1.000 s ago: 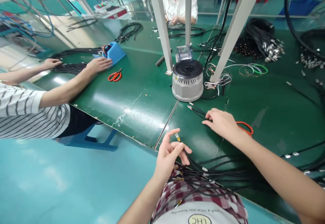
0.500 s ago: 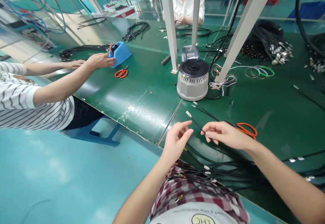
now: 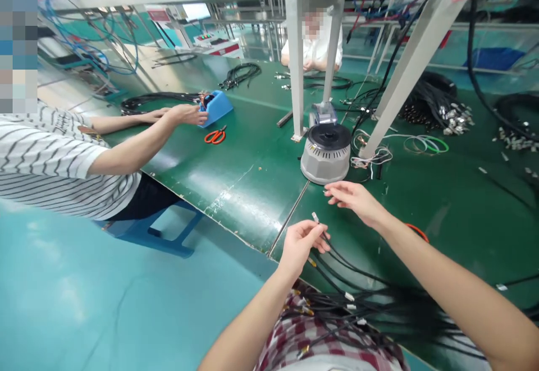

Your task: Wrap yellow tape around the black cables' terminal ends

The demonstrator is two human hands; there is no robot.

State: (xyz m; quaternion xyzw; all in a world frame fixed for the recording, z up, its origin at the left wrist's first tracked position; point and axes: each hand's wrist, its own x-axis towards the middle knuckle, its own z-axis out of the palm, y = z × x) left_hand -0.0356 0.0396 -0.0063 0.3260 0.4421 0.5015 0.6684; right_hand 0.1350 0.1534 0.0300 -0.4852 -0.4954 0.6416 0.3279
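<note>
My left hand [image 3: 300,242] is closed in a pinch on a black cable [image 3: 337,253] just behind its white-tagged end, at the near edge of the green table [image 3: 236,163]. Stretched forward with its fingers loosely apart, my right hand [image 3: 353,198] holds nothing and hovers just in front of the grey round machine [image 3: 326,155]. A bundle of black cables [image 3: 357,303] with gold and white ends lies across my lap and the table edge. Orange scissors [image 3: 416,230] peek out from behind my right forearm.
A person in a striped shirt [image 3: 54,163] sits at the left, hands by a blue box [image 3: 217,107] and red scissors [image 3: 215,135]. Another person [image 3: 314,45] works at the far side. White frame posts [image 3: 295,51], wire coils [image 3: 421,143] and piles of connectors [image 3: 442,110] occupy the table.
My right hand let go of the cable and reached forward toward the grey machine. My left hand took the cable's end in a pinch. The view tilted up.
</note>
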